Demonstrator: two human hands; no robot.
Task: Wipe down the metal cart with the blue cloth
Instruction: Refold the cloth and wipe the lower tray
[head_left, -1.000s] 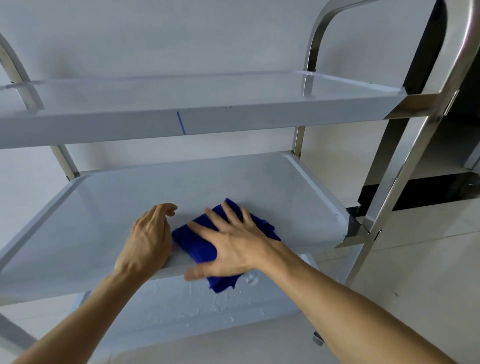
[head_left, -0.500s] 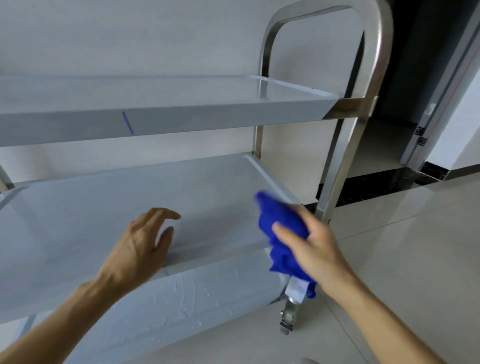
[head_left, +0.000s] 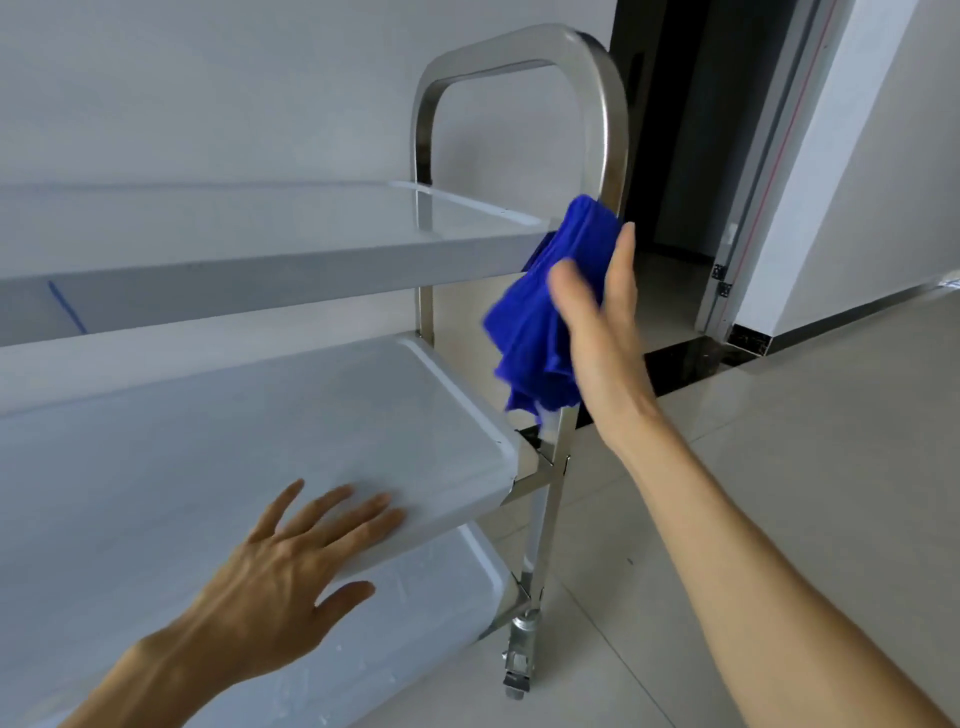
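Head view: right hand (head_left: 597, 332) presses the blue cloth (head_left: 545, 306) against the metal cart (head_left: 613, 130) frame upright, fingers straight. Left hand (head_left: 291, 566) rests flat, fingers spread, on the middle shelf (head_left: 208, 441). Step in hand appears to be frame wiping; next stroke likely follows the upright. Open floor lies right.

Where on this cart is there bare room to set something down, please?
The top shelf is bare up to its rim. The middle shelf is free behind the left hand, which rests at its front edge. It is crowded at the right upright, where the right hand presses the blue cloth.
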